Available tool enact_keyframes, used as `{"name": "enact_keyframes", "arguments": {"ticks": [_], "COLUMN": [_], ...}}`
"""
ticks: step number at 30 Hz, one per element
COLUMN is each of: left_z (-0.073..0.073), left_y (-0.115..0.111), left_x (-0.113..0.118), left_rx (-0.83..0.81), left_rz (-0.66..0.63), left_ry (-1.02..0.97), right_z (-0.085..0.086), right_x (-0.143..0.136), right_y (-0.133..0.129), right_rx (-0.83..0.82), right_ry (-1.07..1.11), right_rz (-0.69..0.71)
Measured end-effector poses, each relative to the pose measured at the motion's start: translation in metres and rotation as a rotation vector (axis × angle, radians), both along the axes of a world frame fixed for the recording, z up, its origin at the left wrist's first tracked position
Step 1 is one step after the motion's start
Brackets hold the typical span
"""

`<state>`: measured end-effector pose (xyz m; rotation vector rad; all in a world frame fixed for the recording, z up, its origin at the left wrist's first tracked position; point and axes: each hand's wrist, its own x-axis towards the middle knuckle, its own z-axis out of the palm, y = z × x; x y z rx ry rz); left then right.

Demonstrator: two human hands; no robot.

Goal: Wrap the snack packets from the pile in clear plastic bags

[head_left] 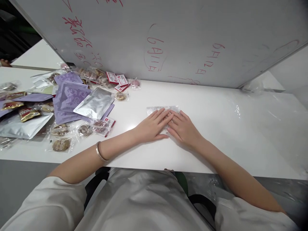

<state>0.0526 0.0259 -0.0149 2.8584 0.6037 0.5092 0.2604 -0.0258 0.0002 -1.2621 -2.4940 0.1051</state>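
Observation:
Flat on the white table [134, 154] lies a small clear plastic piece [154, 109], perhaps bubble wrap or a bag. My left hand [152, 126] rests on it with the fingers stretched out, a bracelet [100, 152] round that wrist. From the other side my right hand [184, 130] lies over the plastic too, fingers extended. The fingertips of both hands meet and overlap slightly in the middle. Most of the plastic is hidden beneath them, and I cannot tell whether anything is inside it.
To the left is a heap of purple pouches [72, 98], silver pouches [95, 103], wrapped cookies [61, 144], gold-wrapped snacks [28, 113] and red-and-white packets [121, 80]. A whiteboard [183, 38] with red writing stands along the back. Clear plastic sheeting [276, 118] covers the right side.

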Motion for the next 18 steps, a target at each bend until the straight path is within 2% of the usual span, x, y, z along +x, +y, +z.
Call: {"name": "enact_keyframes", "arguments": {"ticks": [3,7,12,14,16,18], "left_z": [-0.001,0.005,0.017,0.020,0.022,0.023], "left_y": [0.008,0.013,0.007,0.007,0.009,0.013], "left_x": [-0.003,-0.009,-0.013,-0.013,-0.014,-0.016], "left_rx": [-0.033,-0.055,-0.110,-0.126,-0.130,-0.122], "left_rz": [0.042,-0.011,0.020,0.039,0.021,-0.015], "left_ry": [0.047,0.074,0.192,0.240,0.274,0.271], "right_z": [-0.003,-0.007,-0.002,0.006,0.014,0.019], "right_x": [0.008,0.012,0.012,0.019,0.027,0.033], "right_y": [0.005,0.008,0.005,0.002,0.000,-0.002], "right_rx": [-0.017,0.023,0.069,-0.001,-0.146,-0.253], "right_ry": [0.164,0.391,0.357,0.315,0.280,0.264], "right_rz": [-0.039,-0.157,-0.126,-0.045,0.031,0.053]}}
